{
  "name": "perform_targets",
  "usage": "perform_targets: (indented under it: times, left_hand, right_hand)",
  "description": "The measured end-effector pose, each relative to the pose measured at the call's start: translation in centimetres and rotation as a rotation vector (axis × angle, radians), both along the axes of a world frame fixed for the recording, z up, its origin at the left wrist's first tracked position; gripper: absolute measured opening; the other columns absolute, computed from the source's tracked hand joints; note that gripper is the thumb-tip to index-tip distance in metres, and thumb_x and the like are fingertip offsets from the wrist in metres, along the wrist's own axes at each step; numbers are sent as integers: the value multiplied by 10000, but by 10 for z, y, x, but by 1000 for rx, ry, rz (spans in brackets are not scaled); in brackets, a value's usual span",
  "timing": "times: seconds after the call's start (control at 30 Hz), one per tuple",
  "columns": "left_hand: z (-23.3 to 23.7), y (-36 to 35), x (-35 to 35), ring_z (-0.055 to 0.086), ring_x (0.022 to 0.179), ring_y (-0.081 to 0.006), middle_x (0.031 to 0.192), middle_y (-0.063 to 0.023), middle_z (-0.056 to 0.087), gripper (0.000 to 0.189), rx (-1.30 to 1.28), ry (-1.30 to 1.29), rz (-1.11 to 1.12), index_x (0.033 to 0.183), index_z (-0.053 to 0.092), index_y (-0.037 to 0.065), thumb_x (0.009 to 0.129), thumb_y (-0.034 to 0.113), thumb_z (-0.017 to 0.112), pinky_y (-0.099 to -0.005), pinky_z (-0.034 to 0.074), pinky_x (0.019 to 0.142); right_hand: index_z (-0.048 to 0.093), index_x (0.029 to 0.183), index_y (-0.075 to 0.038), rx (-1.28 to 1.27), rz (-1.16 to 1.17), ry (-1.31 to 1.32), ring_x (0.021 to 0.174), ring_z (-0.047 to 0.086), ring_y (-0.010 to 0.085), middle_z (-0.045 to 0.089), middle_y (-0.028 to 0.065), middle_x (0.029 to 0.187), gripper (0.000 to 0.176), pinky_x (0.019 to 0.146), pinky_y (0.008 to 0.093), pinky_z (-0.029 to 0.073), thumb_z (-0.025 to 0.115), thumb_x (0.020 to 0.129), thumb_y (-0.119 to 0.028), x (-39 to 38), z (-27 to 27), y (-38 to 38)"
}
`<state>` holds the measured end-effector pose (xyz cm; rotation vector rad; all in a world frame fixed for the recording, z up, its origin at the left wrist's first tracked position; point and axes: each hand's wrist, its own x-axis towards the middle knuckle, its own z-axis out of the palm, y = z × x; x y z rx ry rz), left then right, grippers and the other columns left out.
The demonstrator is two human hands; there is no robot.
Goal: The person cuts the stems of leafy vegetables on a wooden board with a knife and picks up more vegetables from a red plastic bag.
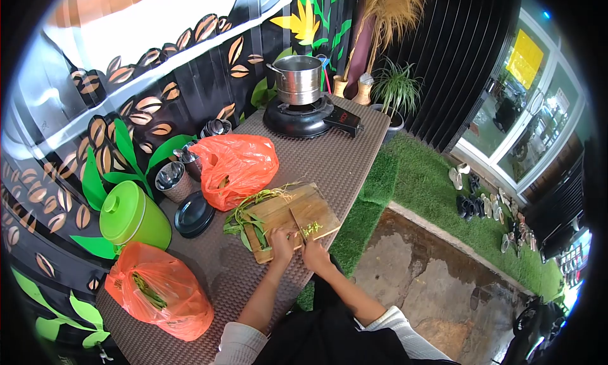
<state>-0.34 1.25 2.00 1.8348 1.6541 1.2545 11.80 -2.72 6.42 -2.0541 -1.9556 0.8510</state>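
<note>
My right hand (315,253) is closed around the handle of a knife (295,219), its blade lying across the wooden cutting board (285,208). Just left of the blade, my left hand (282,243) presses down on the board with curled fingers, which seem to pin green stalks; the fingers largely hide what is under them. Small chopped green pieces (312,228) lie to the right of the knife. Long-stemmed leafy greens (238,222) spread over the board's left edge and onto the table.
An orange plastic bag (235,169) sits behind the board, another bag (161,295) with greens at the near left. A lidded green container (136,216), a black lid (195,214) and utensil holders line the wall. A steel pot (297,80) stands on a black portable stove (297,119).
</note>
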Motion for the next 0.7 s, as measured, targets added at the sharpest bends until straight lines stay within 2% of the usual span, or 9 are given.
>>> perform_targets:
  times: [0.1, 0.2, 0.27, 0.4, 0.57, 0.7]
  left_hand:
    - [-4, 3, -2, 572, 844, -299, 758, -95, 665, 71, -57, 31, 17, 744, 717, 69, 673, 61, 708, -382, 433, 779]
    - [-12, 11, -6, 582, 794, -290, 728, -88, 674, 71, -105, 28, 22, 740, 725, 86, 673, 64, 715, -379, 432, 782]
    - [-23, 15, -8, 588, 741, -278, 705, -80, 678, 60, -182, -152, -26, 738, 730, 92, 685, 69, 712, -370, 431, 787]
    - [-5, 9, -4, 598, 714, -267, 691, -76, 677, 74, -146, -35, 12, 752, 731, 89, 685, 66, 712, -365, 435, 777]
    - [-8, 10, -2, 597, 727, -263, 695, -71, 666, 46, -211, -129, 73, 728, 714, 69, 684, 56, 719, -372, 436, 746]
    - [15, -2, -1, 584, 744, -276, 690, -83, 652, 63, -176, -169, 82, 731, 690, 44, 684, 64, 727, -376, 430, 753]
  right_hand:
    - [465, 1047, 33, -10, -82, -9, 885, 632, 420, 622, 298, 932, 358, 774, 503, 508, 446, 924, -302, -10, 3, -14]
    - [465, 1057, 39, 5, -35, 13, 883, 632, 422, 619, 303, 933, 368, 767, 501, 510, 444, 925, -304, -9, -4, -1]
    - [460, 1063, 38, 22, -10, 25, 879, 631, 425, 621, 300, 933, 368, 767, 501, 510, 442, 925, -303, -1, -9, 11]
    - [447, 1071, 28, 18, -16, 40, 886, 624, 439, 621, 299, 933, 362, 783, 505, 501, 441, 926, -303, -1, 5, 0]
    - [456, 1076, 21, -38, -70, 4, 898, 618, 443, 620, 297, 938, 372, 788, 510, 496, 442, 927, -319, -11, 7, -13]
    - [437, 1101, 18, -12, -14, 43, 903, 618, 441, 618, 298, 950, 373, 793, 510, 496, 449, 926, -311, -2, -1, 10]
